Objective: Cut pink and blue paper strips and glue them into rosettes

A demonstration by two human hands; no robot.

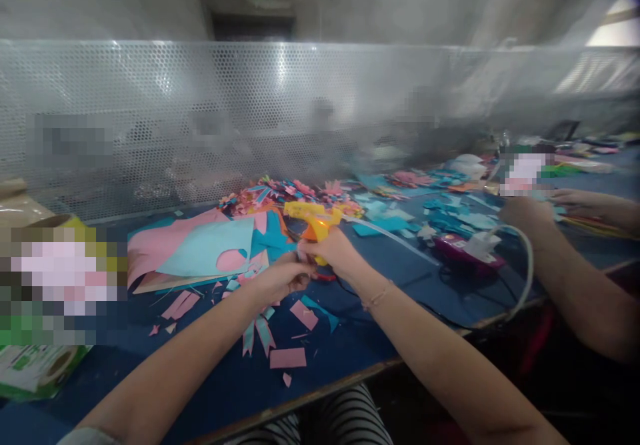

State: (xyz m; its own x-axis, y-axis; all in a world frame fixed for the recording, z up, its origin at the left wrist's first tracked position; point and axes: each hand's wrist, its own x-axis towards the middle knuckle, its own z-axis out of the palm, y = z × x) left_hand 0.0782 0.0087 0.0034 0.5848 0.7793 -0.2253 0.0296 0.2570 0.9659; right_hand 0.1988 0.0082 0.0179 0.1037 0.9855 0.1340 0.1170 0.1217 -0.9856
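Note:
My right hand (pixel 334 250) is wrapped around the handle of a yellow glue gun (pixel 313 215), whose nozzle points left. A long whitish glue stick (pixel 395 238) extends from its rear. Just left of and below the gun, my left hand (pixel 285 277) is closed with its fingers pinched; what they hold is hidden. My two hands nearly touch. Below my left hand are pink and light-blue paper strips with notched ends (pixel 259 335). Pink paper scraps (pixel 287 358) lie on the blue table (pixel 345 345) beneath my wrists.
Pink and light-blue sheets (pixel 200 248) lie left, with a pile of colourful paper flowers (pixel 295 195) behind. Blue scraps (pixel 450 215) and a purple power strip (pixel 467 253) with cables are right, near a co-worker's hands (pixel 530 215). A perforated metal screen (pixel 165 125) borders the back.

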